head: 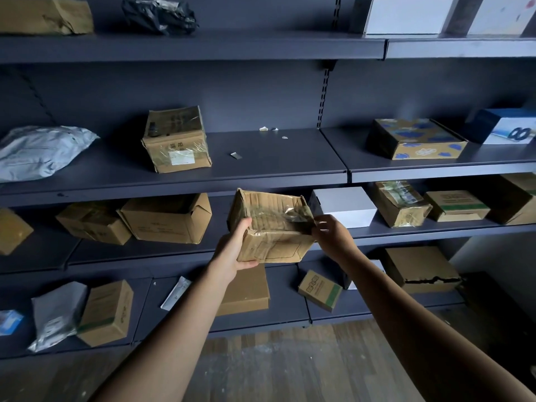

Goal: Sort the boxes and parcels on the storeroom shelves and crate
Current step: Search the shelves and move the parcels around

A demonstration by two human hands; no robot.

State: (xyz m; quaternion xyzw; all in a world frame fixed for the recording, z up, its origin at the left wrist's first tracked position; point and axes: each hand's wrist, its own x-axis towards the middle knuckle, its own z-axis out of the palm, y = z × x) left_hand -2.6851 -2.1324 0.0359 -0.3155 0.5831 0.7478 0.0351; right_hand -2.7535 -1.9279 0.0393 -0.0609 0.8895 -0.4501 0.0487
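Observation:
A worn brown cardboard box (271,227) with loose clear tape hangs in the air in front of the dark shelving, about level with the third shelf. My left hand (236,250) grips its left side, thumb on the bottom edge. My right hand (329,235) holds its right edge, fingers at the peeling tape. The shelf above (261,175) carries a taped brown box (177,140) and a grey mailer bag (37,152).
Boxes fill the shelves: a blue-patterned box (414,139), a white box (345,206), brown cartons (168,219) on the third shelf, a small green-striped box (320,290) and a torn carton (420,268) lower down. A black bag (159,14) lies on top. Wooden floor (290,361) below.

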